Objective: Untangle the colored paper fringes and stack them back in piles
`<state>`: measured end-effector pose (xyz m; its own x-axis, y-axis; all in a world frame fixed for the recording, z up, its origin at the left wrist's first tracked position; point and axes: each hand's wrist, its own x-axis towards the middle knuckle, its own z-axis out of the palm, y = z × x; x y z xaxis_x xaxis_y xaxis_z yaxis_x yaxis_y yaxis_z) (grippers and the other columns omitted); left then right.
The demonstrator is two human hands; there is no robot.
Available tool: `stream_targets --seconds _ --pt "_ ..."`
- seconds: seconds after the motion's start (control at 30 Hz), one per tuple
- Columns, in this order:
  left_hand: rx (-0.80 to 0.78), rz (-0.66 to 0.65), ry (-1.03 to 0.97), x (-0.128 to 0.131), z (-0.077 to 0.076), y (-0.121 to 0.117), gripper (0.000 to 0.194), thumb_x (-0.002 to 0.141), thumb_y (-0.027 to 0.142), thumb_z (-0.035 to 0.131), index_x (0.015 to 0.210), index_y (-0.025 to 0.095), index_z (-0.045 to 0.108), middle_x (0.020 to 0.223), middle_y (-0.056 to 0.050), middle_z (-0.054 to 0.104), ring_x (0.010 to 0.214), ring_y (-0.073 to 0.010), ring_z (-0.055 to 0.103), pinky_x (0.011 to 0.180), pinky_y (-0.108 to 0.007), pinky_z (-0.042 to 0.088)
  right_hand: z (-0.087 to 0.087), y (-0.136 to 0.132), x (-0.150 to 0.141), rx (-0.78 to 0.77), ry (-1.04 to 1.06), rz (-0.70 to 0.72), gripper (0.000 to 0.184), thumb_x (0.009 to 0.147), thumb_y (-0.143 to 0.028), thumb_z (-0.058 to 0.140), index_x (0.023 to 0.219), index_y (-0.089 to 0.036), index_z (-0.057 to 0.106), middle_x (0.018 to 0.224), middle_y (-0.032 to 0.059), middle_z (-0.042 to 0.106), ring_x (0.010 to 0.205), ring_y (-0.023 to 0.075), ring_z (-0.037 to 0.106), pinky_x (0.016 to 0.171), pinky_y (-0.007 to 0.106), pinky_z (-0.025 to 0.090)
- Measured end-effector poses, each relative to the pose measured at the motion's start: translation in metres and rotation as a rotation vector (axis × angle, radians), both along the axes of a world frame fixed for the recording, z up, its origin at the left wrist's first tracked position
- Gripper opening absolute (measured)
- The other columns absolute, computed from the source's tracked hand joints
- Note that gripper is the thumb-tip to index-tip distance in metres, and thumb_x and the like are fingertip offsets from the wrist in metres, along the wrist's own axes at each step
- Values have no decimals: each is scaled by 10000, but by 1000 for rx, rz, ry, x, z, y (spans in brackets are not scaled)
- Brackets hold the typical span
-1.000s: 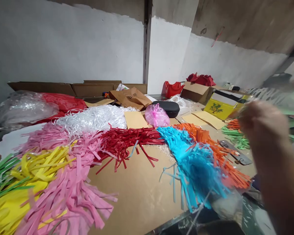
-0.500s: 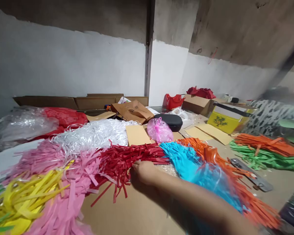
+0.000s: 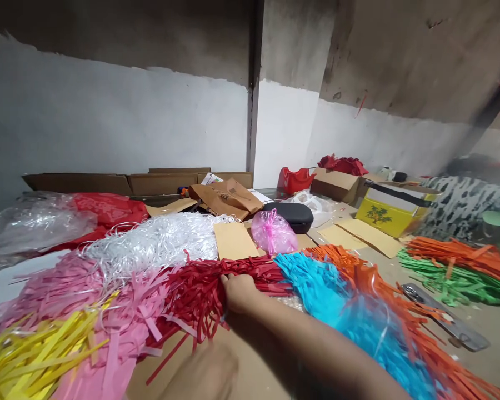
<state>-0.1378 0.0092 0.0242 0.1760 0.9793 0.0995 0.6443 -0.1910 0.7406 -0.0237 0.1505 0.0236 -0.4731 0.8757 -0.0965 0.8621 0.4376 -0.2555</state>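
just beyond the fingertips of the right hand [image 3: 238,290], which pinched their near ends, the red paper strips [image 3: 200,289] ran leftward, while the blurred left hand [image 3: 204,375] hung lower, its grip unreadable.

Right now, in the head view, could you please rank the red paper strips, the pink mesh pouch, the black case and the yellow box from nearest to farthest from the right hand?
1. red paper strips: under the fingers of the right hand.
2. pink mesh pouch: just behind, slightly right.
3. black case: behind the pouch.
4. yellow box: far right, at the back.
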Motion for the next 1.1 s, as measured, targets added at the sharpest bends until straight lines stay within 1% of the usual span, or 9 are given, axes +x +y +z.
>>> stream_targets --seconds 0.07,0.17,0.27,0.33,0.5,0.63,0.73,0.93,1.1 --pt "35 -58 231 -3 3 34 278 957 367 638 1173 195 666 1294 -80 663 1207 -256 613 1075 -539 464 1 13 13 -28 89 -85 425 982 -304 681 1367 -175 556 1269 105 633 1086 271 659 943 504 564" --pt "86 -66 508 -11 7 70 279 980 268 564 1215 163 672 1330 -132 672 1267 -309 582 1110 -580 365 1 31 47 -74 254 -178 347 1018 -323 633 1320 -160 578 1175 87 667 941 213 694 814 399 613" --pt "110 -6 665 -22 7 82 331 994 213 456 1221 151 688 1361 -185 658 1260 -352 580 1043 -550 379 -2 40 77 -99 391 -218 288 1051 -334 580 1271 -148 597 1069 62 687 800 162 693 692 312 611" --pt "108 29 733 -27 7 82 328 1006 219 436 1195 156 696 1290 -160 697 1224 -327 603 1017 -522 406 -3 40 84 -79 441 -244 266 1058 -315 558 1257 -142 595 1005 49 694 748 153 685 668 302 596" --pt "58 100 831 -28 9 89 325 1028 295 495 1307 175 611 1156 -81 738 1113 -247 679 1003 -497 490 1 19 63 141 441 -232 243 1007 -187 503 1220 -180 619 1100 74 707 970 210 682 857 331 520" --pt "38 120 856 -28 8 99 374 1025 330 524 1363 176 563 1139 -71 741 1076 -231 704 1023 -508 510 -1 1 39 236 315 -76 134 868 -315 702 910 -189 715 1030 98 715 986 279 660 821 336 498" --pt "-3 143 858 -32 6 103 363 1028 352 523 1336 169 579 1048 -53 753 991 -215 729 972 -490 554 -8 -4 30 291 228 -18 246 798 -313 773 980 -156 720 1075 142 698 982 313 643 793 364 496" --pt "-36 213 855 -39 1 106 384 1027 368 529 1350 164 566 1076 -64 748 950 -203 738 915 -460 595 -17 -2 20 381 188 31 254 871 -402 729 963 -166 730 1049 118 688 996 296 612 813 374 456" --pt "6 218 858 -39 -4 105 364 1020 354 547 1326 160 583 1053 -56 751 936 -198 740 910 -456 599 -18 0 8 440 249 -64 224 930 -364 638 949 -156 721 1038 122 666 1010 295 577 846 400 406"
